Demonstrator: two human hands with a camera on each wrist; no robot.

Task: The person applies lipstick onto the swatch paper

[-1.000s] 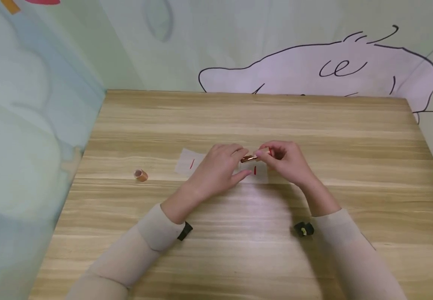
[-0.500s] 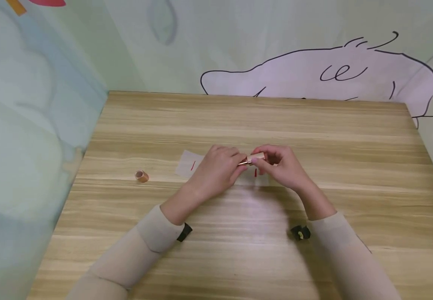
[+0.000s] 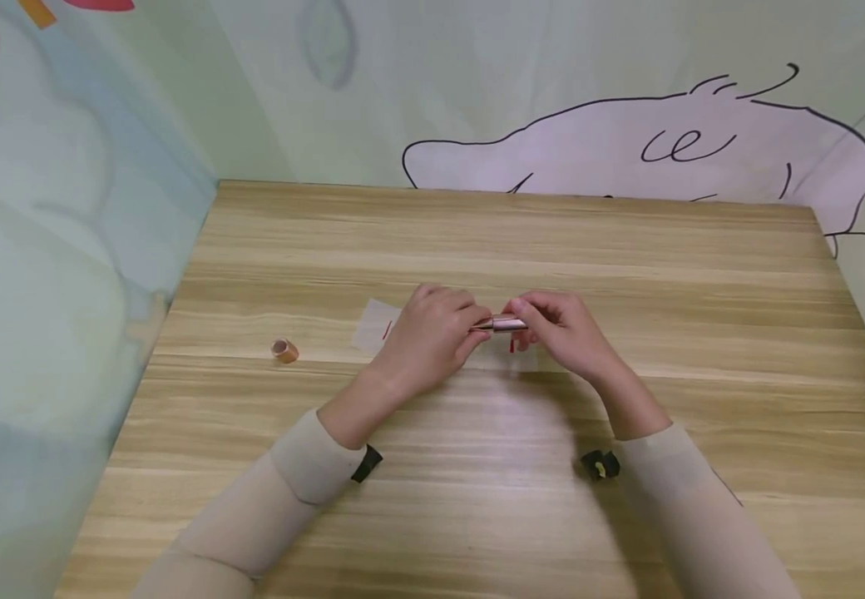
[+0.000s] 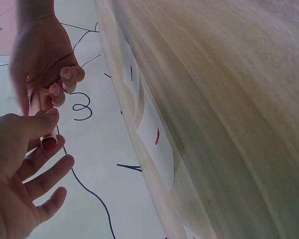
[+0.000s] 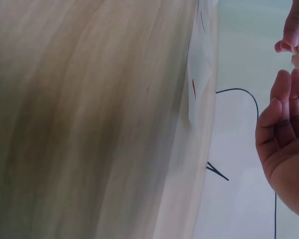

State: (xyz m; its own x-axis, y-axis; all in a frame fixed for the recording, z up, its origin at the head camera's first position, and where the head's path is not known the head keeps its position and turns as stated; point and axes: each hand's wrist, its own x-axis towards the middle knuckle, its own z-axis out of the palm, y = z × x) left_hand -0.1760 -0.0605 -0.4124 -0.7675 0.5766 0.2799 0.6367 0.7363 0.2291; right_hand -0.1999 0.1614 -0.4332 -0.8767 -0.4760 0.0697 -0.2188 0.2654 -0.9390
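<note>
Over the middle of the table both hands hold one lipstick (image 3: 509, 323), its shiny rose-gold tube lying roughly level. My left hand (image 3: 436, 337) pinches its left end between thumb and index finger, the other fingers spread in the left wrist view. At the opposite end, the base is gripped by the thumb and fingers of my right hand (image 3: 570, 337). The red lipstick tip (image 4: 49, 144) shows at the tube's mouth, just past my left thumb. Beneath the hands lies white paper (image 3: 374, 320) with short red strokes, partly hidden by the left hand.
A rose-gold cap (image 3: 284, 350) stands on the wooden table (image 3: 313, 499), left of the paper, with its hollow end visible. Black wrist-camera pieces (image 3: 600, 464) hang below both sleeves. A wall with cartoon drawings (image 3: 627, 141) rises behind the table's back edge.
My left fingers have closed onto the lipstick's end, where they were apart from it a second ago. The lipstick has shifted and turned in my right fingers, with the thumb now higher on it.
</note>
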